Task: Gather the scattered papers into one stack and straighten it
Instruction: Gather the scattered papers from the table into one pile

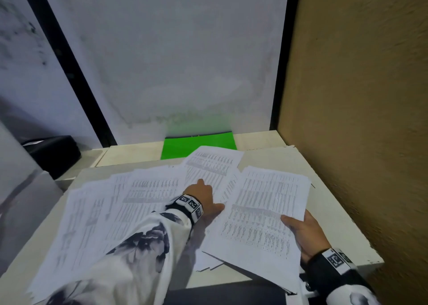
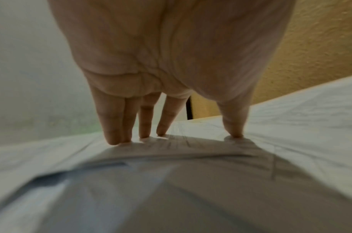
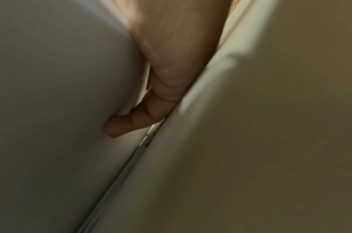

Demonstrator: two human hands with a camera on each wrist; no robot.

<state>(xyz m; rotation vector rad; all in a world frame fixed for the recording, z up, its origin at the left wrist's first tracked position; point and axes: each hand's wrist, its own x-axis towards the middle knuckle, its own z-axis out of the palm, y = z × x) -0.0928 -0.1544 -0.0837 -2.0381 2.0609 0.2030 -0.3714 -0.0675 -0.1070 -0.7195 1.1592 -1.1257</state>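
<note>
**Two hands gathering printed sheets on a pale desk**

Places are given relative to the green folder (image 1: 199, 143), which lay at the far edge of the desk (image 1: 273, 159) against the back wall.

Near and to the left of the folder, loose printed papers (image 1: 97, 212) were fanned across the desk, overlapping one another at odd angles. The person's left hand (image 1: 203, 198), on a patterned sleeve (image 1: 129, 253), reached across them to the sheets lying directly in front of the folder. Its fingers (image 2: 115, 126) were straight and slightly spread, their tips and the thumb tip pressing down on the paper, which puckered between them.

Near and to the right of the folder, the right hand (image 1: 305, 233) held a gathered bundle (image 1: 261, 214) of sheets by its near right corner, thumb on top. The right wrist view showed one finger curled against the underside; the other fingers were hidden.

The step looked like sliding loose sheets toward the bundle. To do it well, the left fingertips would likely need light, even pressure so the sheets slide rather than crease, drawing them under or onto the bundle. The far-left sheets remained to be collected, and squaring the edges should wait until then.
</note>
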